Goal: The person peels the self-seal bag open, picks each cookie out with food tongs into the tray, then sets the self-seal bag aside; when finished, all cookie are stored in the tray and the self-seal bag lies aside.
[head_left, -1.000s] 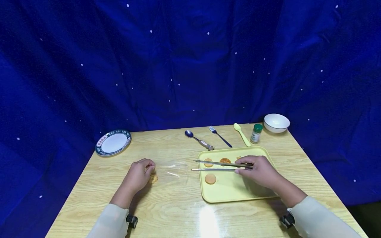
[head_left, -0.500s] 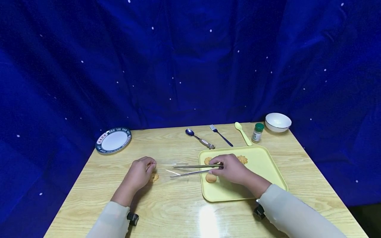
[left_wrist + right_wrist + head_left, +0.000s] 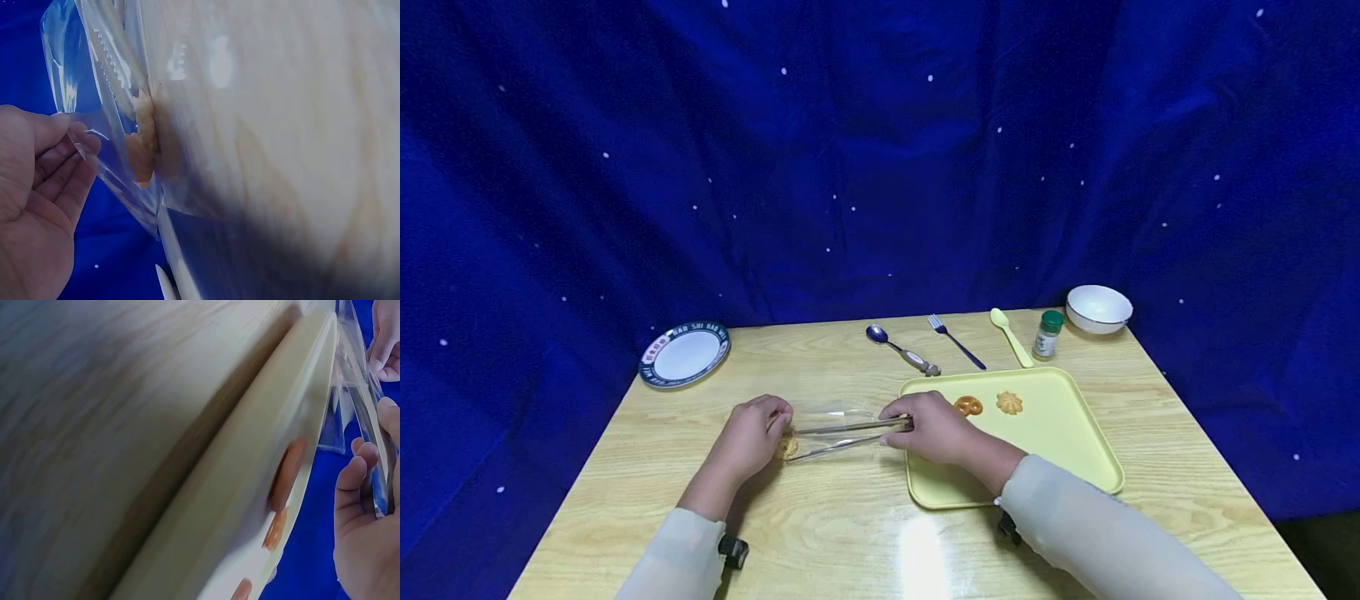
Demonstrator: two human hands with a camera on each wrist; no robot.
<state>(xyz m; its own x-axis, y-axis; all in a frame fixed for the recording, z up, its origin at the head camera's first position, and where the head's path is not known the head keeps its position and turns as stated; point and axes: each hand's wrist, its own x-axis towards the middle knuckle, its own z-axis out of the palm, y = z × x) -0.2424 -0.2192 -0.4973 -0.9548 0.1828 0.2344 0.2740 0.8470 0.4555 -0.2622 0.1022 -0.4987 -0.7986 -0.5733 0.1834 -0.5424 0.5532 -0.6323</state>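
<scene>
My left hand (image 3: 752,437) pinches the edge of a clear plastic bag (image 3: 69,62) between thumb and fingers. In the bag, beside that hand, lies a golden-brown cookie (image 3: 788,448). My right hand (image 3: 934,425) holds metal tongs (image 3: 846,427) that point left, their arms apart. In the left wrist view the serrated tong tips reach into the bag, right at the cookie. On the yellow tray (image 3: 1045,467) sit a pretzel (image 3: 968,405) and a flower-shaped cookie (image 3: 1009,403). A round cookie (image 3: 290,475) shows on the tray in the right wrist view; my right hand hides it in the head view.
Behind the tray lie a spoon (image 3: 904,352), a fork (image 3: 957,342) and a pale yellow spoon (image 3: 1011,337). A green-capped shaker (image 3: 1048,335) and a white bowl (image 3: 1098,309) stand at the back right. A plate (image 3: 687,355) sits back left.
My right hand has moved left with the tongs, from over the tray to the bag, and the tong tips have come to the cookie. The left hand stays in place.
</scene>
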